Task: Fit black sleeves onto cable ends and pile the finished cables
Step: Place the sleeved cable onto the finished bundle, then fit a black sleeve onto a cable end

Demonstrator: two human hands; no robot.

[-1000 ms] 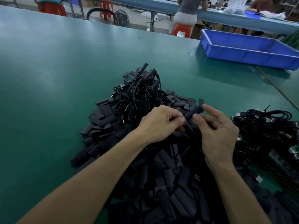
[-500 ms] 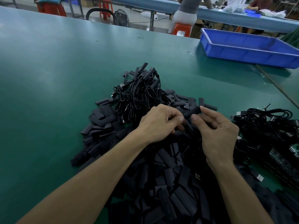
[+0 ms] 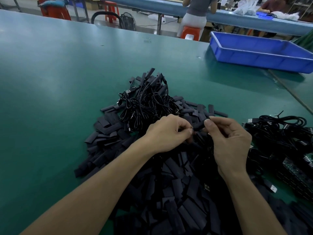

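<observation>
Fingers [image 3: 208, 124] of the right hand [image 3: 232, 141] pinch a black sleeve [image 3: 199, 125], long axis slanting down toward the left hand [image 3: 169, 133], whose curled fingers pinch the largely hidden cable end at its mouth. Finished cables [image 3: 145, 102] heap beyond, on the worktop [image 3: 67, 73].

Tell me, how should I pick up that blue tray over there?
Take the blue tray by its raised rim, probably one hand on each short end, reaching from the near long side. It is wide, shallow and lies flat, so a one-sided grip would likely tip it. The left hand and right hand pinch a black sleeve between them.
</observation>
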